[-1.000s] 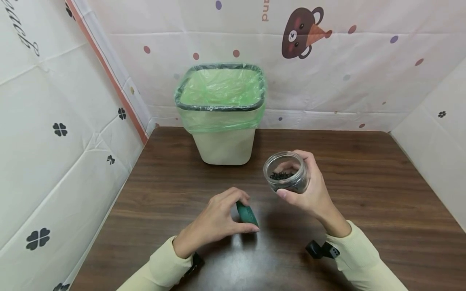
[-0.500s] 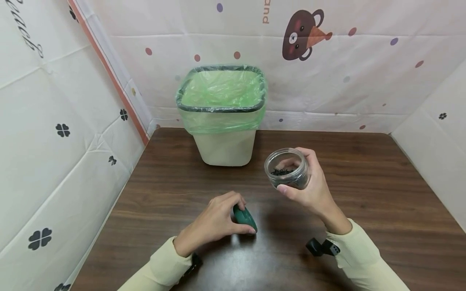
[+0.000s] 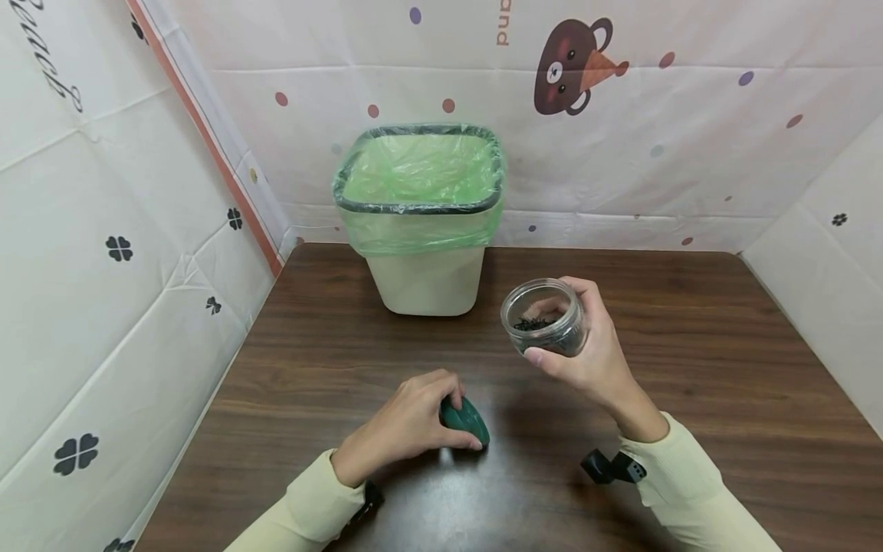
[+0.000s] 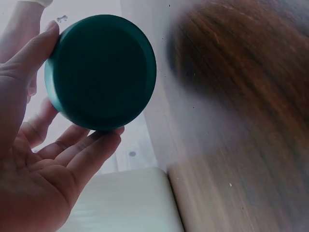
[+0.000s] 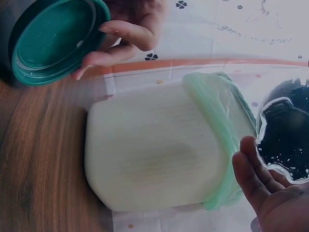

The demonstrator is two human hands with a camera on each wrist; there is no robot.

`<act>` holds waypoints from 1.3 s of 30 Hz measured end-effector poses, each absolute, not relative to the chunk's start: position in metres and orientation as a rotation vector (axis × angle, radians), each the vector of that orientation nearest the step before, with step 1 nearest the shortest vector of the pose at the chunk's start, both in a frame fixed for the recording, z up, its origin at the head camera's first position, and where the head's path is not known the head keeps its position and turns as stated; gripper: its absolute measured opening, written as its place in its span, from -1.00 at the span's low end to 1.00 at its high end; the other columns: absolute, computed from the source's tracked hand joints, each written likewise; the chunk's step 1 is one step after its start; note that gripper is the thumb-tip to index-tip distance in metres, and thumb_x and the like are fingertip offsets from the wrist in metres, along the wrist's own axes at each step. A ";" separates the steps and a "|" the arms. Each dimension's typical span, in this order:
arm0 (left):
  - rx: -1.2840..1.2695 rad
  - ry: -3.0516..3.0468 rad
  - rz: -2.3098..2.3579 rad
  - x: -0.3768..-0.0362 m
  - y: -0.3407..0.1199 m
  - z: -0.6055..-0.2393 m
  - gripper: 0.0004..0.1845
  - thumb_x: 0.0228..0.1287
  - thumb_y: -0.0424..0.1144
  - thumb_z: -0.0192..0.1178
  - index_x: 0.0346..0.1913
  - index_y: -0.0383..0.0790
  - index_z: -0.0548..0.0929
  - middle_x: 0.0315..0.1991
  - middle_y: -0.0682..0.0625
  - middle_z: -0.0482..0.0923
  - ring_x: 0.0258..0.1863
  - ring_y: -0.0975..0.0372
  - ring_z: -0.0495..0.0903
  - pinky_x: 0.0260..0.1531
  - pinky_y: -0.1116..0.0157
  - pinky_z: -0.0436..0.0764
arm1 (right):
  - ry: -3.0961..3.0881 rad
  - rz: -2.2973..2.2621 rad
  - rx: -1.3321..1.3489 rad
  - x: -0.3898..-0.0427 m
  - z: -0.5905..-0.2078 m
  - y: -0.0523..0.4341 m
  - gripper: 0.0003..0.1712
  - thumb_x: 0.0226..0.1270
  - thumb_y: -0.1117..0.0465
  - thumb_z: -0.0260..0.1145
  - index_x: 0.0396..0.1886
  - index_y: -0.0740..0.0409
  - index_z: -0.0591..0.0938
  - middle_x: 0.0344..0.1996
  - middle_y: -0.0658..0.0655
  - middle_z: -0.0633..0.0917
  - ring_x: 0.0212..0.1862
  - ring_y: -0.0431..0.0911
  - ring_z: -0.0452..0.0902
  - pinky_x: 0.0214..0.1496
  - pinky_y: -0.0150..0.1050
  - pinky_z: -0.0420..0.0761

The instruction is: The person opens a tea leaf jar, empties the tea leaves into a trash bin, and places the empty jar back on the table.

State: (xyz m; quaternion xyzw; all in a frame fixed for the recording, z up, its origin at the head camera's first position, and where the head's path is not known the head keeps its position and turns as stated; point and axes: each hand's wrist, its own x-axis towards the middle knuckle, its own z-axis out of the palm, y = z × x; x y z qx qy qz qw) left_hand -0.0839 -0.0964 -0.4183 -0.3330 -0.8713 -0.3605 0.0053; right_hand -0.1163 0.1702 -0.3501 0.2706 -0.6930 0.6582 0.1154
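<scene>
Head view: clear glass jar with dark bits [image 3: 545, 317], centre frame, open-mouthed, gripped by right hand [image 3: 586, 353]. Lower centre, left hand [image 3: 407, 425] pinches round dark-green lid [image 3: 465, 420] edge-down on brown wooden table [image 3: 690, 368]. Cream bin with green liner [image 3: 421, 215] stands beyond, upper centre.

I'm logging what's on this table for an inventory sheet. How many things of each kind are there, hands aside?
Bins: 1, the cream bin with a green liner.
Jars: 1, the clear jar held by the right hand.
Lids: 1, the green lid gripped by the left hand.
Total: 3.
</scene>
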 end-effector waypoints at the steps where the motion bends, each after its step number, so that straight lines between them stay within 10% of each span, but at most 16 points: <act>1: -1.040 -2.739 -1.124 -0.084 -0.097 -0.418 -0.46 -0.12 0.14 0.62 -0.35 -0.05 0.48 -0.33 0.24 0.46 -0.41 0.38 0.49 -0.48 0.50 0.51 | -2.033 1.926 0.791 -0.116 -0.350 0.170 -0.09 -0.19 0.60 0.46 0.26 0.26 0.33 -0.12 0.39 0.61 -0.07 0.02 0.61 -0.08 -0.29 0.65; 10: -1.040 -2.780 -1.044 -0.084 -0.099 -0.421 -0.46 -0.13 0.18 0.61 -0.39 0.00 0.47 -0.37 0.21 0.43 -0.44 0.38 0.44 -0.51 0.47 0.46 | -2.048 1.920 0.783 -0.117 -0.350 0.169 -0.09 -0.20 0.61 0.48 0.25 0.37 0.30 -0.12 0.39 0.61 -0.09 0.00 0.62 -0.08 -0.30 0.64; 39: -1.177 -3.073 -0.714 -0.082 -0.102 -0.424 -0.15 0.04 0.06 0.56 0.39 -0.20 0.51 0.36 -0.11 0.42 0.31 0.06 0.42 0.18 0.10 0.52 | -2.079 1.851 0.820 -0.120 -0.351 0.165 -0.08 -0.19 0.61 0.49 0.26 0.28 0.34 -0.13 0.35 0.61 -0.10 0.03 0.61 -0.07 -0.32 0.62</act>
